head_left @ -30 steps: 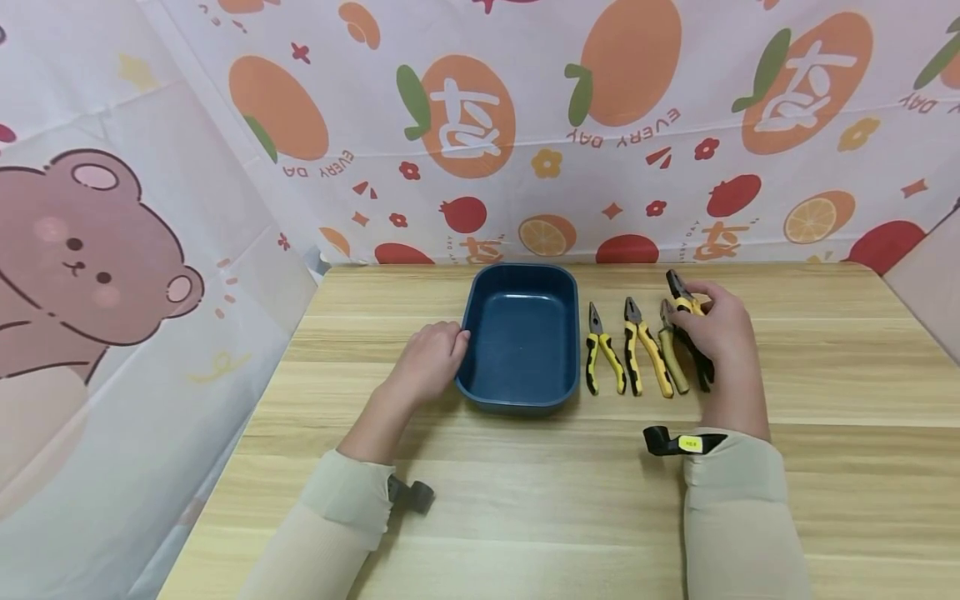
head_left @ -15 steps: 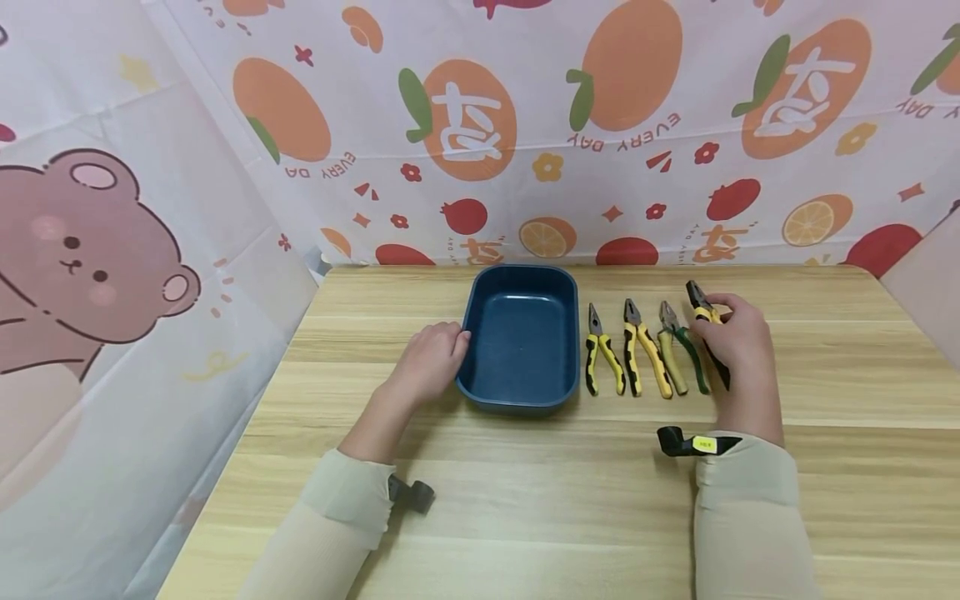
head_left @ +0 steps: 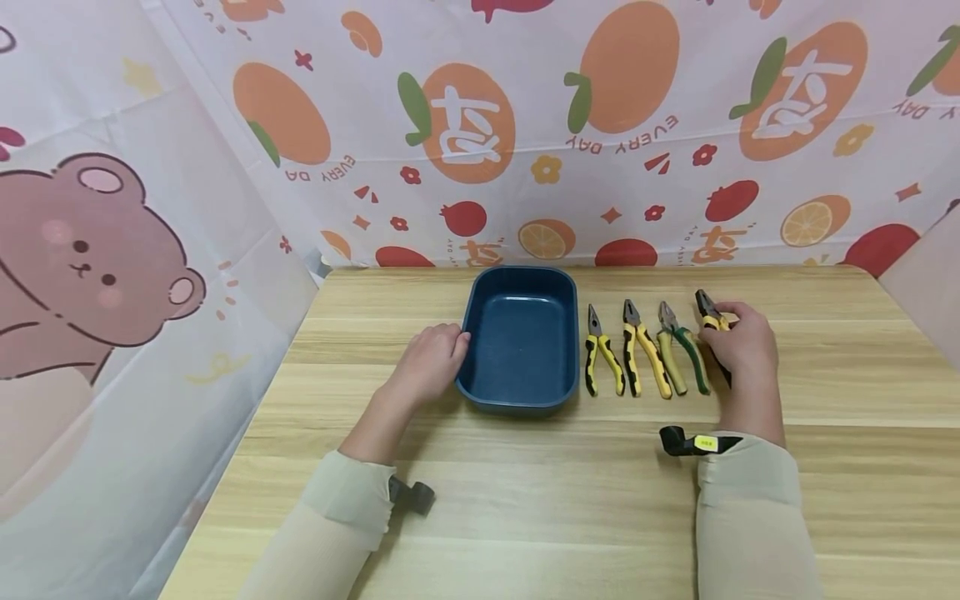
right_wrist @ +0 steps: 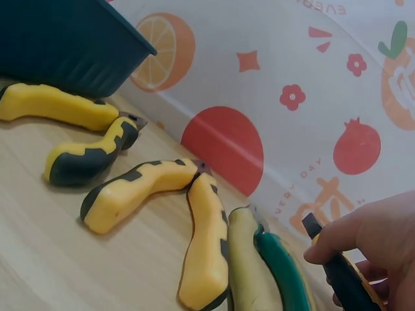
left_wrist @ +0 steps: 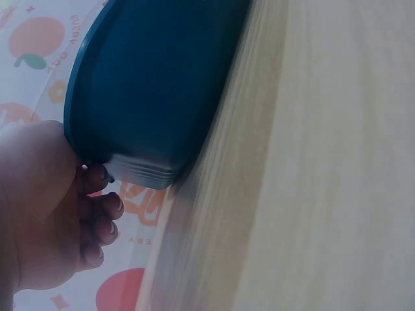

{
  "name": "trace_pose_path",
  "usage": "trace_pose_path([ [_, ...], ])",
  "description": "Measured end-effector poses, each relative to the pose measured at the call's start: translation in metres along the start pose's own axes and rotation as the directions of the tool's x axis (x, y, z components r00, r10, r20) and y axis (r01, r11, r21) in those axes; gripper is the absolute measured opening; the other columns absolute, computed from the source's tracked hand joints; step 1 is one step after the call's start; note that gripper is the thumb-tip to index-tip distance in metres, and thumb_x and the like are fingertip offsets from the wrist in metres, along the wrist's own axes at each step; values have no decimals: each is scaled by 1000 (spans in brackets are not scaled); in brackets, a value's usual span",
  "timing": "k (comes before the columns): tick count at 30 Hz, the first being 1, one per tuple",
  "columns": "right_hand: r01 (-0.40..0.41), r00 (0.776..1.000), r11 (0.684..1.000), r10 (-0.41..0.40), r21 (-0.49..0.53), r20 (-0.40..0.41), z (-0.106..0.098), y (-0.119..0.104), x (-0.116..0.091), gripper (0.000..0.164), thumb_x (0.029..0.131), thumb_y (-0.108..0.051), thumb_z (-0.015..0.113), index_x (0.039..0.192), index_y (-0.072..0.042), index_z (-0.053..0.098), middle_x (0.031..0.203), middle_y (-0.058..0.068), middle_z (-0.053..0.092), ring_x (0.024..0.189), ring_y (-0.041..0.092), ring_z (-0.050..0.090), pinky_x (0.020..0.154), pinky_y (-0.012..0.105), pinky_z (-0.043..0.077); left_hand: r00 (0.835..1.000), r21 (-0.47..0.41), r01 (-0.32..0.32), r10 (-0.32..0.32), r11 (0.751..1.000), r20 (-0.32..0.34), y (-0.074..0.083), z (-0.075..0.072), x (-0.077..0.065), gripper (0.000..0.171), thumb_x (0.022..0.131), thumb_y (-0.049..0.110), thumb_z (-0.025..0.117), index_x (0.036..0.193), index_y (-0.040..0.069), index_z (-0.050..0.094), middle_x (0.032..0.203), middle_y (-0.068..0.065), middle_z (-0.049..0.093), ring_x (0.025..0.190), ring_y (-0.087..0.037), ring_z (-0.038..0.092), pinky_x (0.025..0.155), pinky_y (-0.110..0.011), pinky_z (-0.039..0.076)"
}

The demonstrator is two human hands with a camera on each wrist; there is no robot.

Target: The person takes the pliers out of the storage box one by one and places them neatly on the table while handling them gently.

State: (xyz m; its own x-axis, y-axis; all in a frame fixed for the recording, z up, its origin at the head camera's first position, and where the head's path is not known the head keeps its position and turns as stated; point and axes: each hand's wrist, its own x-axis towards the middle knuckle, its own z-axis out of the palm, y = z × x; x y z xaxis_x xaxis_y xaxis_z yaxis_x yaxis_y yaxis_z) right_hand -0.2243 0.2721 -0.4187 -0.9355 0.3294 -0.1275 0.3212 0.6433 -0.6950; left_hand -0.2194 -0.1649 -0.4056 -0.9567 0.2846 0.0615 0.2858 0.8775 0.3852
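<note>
My left hand point(head_left: 427, 362) pinches the left rim of a dark blue rectangular bin point(head_left: 521, 354); in the left wrist view the thumb lies at the rim and the fingers curl below it. At the right end of a row of pliers, my right hand point(head_left: 742, 342) grips black-and-yellow pliers point(head_left: 708, 307), jaws pointing away from me. Between bin and hand lie yellow-and-black needle-nose pliers point(head_left: 592, 343), yellow-and-black pliers point(head_left: 632, 346) and green-handled pliers point(head_left: 690, 350), handles toward me. The right wrist view shows the held pliers' dark handle point(right_wrist: 350, 285) under thumb and fingers.
Everything stands on a light wooden table point(head_left: 555, 500). A fruit-print cloth point(head_left: 555, 100) hangs behind its back edge, and a bear-print cloth point(head_left: 82, 250) hangs along the left side.
My right hand has moved right and slightly toward me with the black-and-yellow pliers, away from the green-handled pliers, which now show fully. The left hand and bin stay put.
</note>
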Motion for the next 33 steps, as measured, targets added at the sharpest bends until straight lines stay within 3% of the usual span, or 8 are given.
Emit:
trace_pose_path([
  [13,-27,998,1000,27,-9,-54,9,5,6,62,88,-18,63,145,-7,44,133,31,50,112,43,49,83,48,41,1000,10,2,-2,1000,-3,-1,2,1,36,106,29,37,82,10,57,77,-7,54,86,-28,53,76,-39,42],
  [21,-32,996,999,34,19,-87,15,4,5,59,89,-19,62,144,-8,44,135,30,50,114,43,50,87,52,42,1000,9,-3,3,1000,-5,-1,2,1,35,106,28,38,83,10,57,77,-7,54,86,-28,53,77,-39,42],
  [25,-46,994,999,49,24,-97,18,2,5,59,90,-19,62,145,-8,44,139,29,48,121,47,43,91,53,40,1000,8,-4,4,1000,-5,-1,2,1,35,106,28,38,84,9,57,78,-8,55,87,-29,54,78,-40,42],
  [30,-75,991,997,77,15,-106,21,0,4,59,90,-20,63,145,-10,45,139,29,47,125,49,32,86,50,37,1000,-10,17,-17,1000,8,0,2,1,35,106,30,37,87,10,59,79,-7,55,89,-28,53,79,-40,42],
  [33,-75,991,997,76,6,-113,22,0,3,59,90,-20,63,145,-9,45,139,29,48,124,49,33,86,50,36,1000,-7,20,-20,1000,13,0,2,1,35,106,30,37,88,10,59,80,-7,55,89,-29,53,80,-39,42],
])
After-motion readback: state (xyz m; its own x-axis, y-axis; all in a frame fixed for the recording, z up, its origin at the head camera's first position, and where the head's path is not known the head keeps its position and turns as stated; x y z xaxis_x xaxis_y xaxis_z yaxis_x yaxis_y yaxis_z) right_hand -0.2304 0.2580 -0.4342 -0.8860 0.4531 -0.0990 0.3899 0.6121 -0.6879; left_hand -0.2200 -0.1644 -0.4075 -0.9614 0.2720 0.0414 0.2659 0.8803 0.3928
